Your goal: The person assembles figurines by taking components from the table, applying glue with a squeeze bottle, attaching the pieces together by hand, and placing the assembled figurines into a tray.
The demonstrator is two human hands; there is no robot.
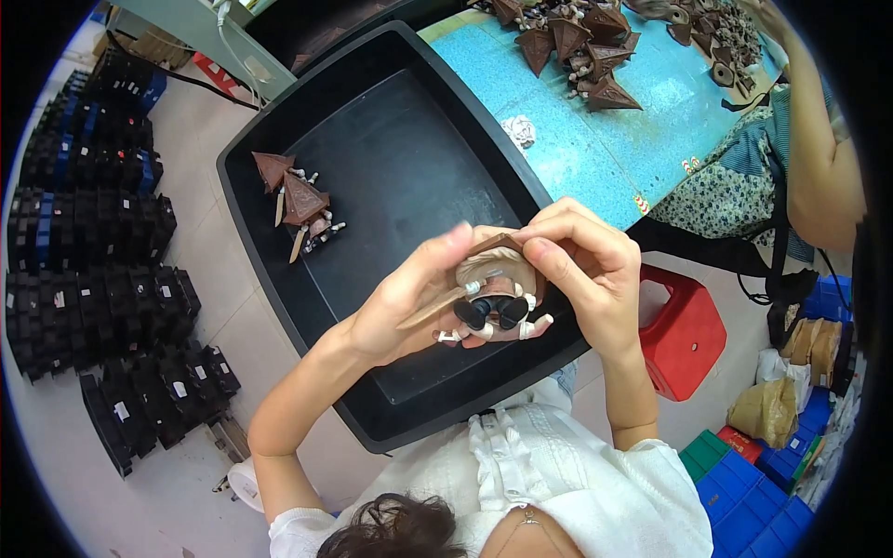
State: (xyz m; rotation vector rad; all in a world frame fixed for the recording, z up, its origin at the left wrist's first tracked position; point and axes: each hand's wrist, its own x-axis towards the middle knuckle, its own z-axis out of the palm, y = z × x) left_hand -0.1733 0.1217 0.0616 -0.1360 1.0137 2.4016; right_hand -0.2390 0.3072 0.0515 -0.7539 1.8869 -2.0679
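Over the near part of a large black tray (428,381), both hands hold a small figurine (502,290) with its black boot soles turned up. It has pale limbs, a brown pointed top with a cream inside, and a long tan blade-like piece. My left hand (395,298) closes round its left side, beside the tan piece. The thumb and fingers of my right hand (595,265) pinch the brown rim at its upper right. Similar brown figurines (302,200) with tan pieces lie at the tray's left side.
Several brown figurines (586,51) and small brown parts (730,42) cover the far side of a blue table (586,153). A co-worker's arm (819,149) is at the right. A red stool (684,335) stands right of the tray, stacked black bins (93,232) left, blue crates (744,493) lower right.
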